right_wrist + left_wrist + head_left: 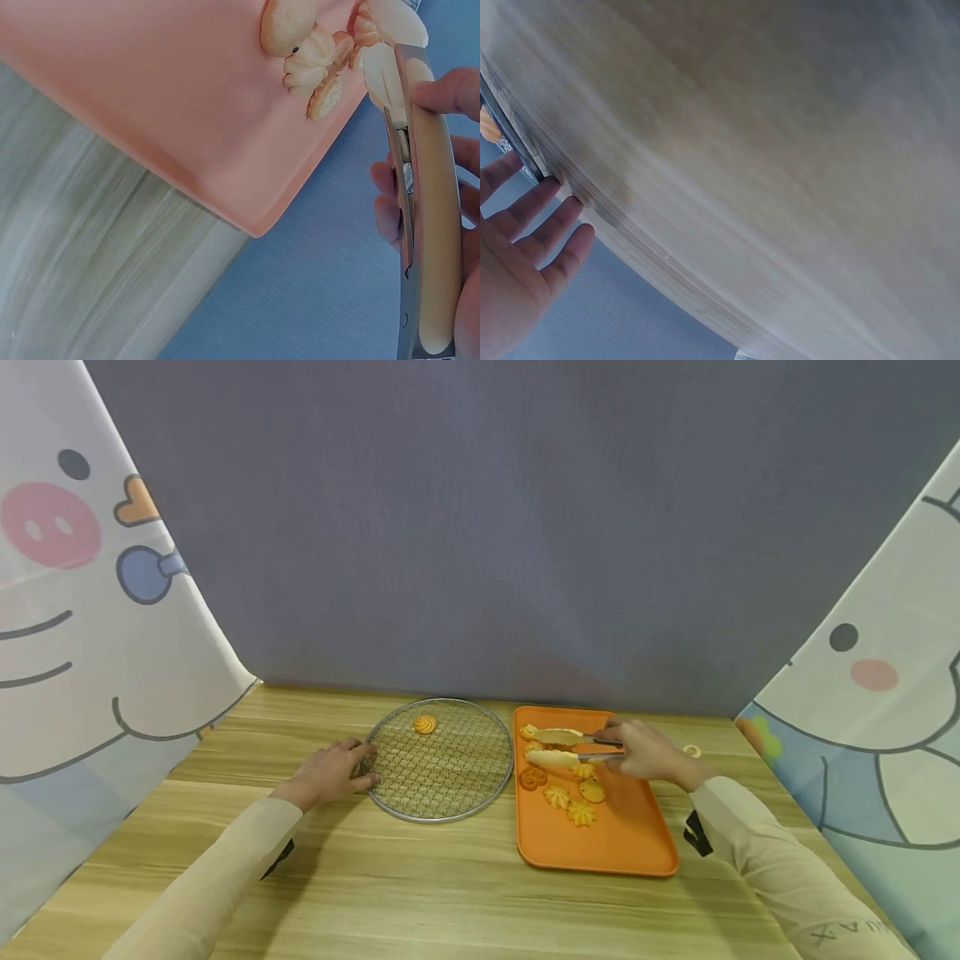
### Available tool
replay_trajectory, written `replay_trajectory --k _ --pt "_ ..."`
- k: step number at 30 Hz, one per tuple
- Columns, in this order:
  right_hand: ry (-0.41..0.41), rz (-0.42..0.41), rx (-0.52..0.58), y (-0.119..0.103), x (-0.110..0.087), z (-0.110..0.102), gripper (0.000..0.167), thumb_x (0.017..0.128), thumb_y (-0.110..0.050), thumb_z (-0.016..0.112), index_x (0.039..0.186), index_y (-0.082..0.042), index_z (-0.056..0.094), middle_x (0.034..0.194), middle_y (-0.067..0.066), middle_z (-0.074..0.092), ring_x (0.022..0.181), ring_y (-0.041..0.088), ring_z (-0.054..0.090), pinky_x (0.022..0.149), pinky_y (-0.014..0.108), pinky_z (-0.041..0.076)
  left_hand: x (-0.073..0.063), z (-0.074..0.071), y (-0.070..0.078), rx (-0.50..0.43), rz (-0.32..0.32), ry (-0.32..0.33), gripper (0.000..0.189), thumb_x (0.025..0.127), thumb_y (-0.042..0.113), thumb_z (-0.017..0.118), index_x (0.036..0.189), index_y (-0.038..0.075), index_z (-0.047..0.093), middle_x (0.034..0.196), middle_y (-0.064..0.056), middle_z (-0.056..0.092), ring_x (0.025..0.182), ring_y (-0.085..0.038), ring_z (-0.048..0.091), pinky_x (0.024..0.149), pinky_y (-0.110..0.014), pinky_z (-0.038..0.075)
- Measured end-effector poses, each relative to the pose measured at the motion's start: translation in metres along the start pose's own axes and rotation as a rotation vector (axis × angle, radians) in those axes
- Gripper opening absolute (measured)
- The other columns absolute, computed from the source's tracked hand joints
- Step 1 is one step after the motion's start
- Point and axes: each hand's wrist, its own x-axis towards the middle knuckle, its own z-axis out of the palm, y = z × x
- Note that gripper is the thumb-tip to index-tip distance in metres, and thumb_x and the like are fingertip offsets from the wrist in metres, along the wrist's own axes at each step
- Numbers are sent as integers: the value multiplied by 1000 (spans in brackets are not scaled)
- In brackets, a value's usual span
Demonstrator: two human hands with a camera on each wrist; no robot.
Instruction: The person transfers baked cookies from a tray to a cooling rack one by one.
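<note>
Left hand [330,775], fingers loosely spread, touches the edge of a round silver-rimmed wire-mesh rack [442,781]; right hand [643,750] grips cream-tipped metal tongs [553,760] over a rectangular orange tray's [607,847] far half. Narrow gap between rack and tray; wooden table [420,893] open nearside. Tongs lie left-right lengthwise, tips leftward, apart.

Dark letters [851,931] run across the person's pale right sleeve [783,868], at the lower right of the head view. An X can be made out, with what looks like an A beside it; the further marks next to them are too small and skewed to read surely.
</note>
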Motion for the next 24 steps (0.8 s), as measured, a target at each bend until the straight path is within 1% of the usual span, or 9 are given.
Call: replay_trajectory --k 4,9,11,16,20,24 --pt "17 4 5 -1 1 -1 42 75 -7 67 115 2 62 106 18 62 54 6 43 49 21 35 0 0 0 0 1 1 52 86 43 58 124 7 53 120 -21 54 104 -45 53 82 -62 44" --pt "54 -18 -20 -1 3 -2 42 75 -9 69 114 2 62 103 17 61 58 6 46 50 21 37 0 -1 1 -2 2 -3 53 86 43 58 124 7 53 120 -22 54 104 -45 53 83 -62 44" --pt "75 -40 -37 -2 5 -2 41 74 -9 69 113 2 63 97 13 61 60 6 45 50 21 37 0 -1 1 0 1 -4 53 86 43 58 124 7 53 120 -22 54 105 -45 53 83 -62 44" --pt "119 -81 -55 -7 12 -2 39 72 -9 70 110 1 65 88 6 59 58 6 41 49 20 36 0 0 0 5 -2 -9 54 86 44 58 125 7 53 121 -22 54 105 -45 53 83 -62 44" --pt "110 -65 -38 -15 19 -1 41 73 -10 71 112 0 64 92 8 60 59 8 44 51 23 37 0 0 0 4 -3 -13 54 86 44 58 125 7 53 121 -22 54 106 -44 53 84 -62 43" --pt "94 -49 -35 -21 27 2 42 76 -15 71 115 -2 63 96 9 60 63 9 48 54 25 39 1 0 0 1 -5 -17 54 86 44 58 125 7 53 121 -21 54 105 -44 53 84 -62 43"
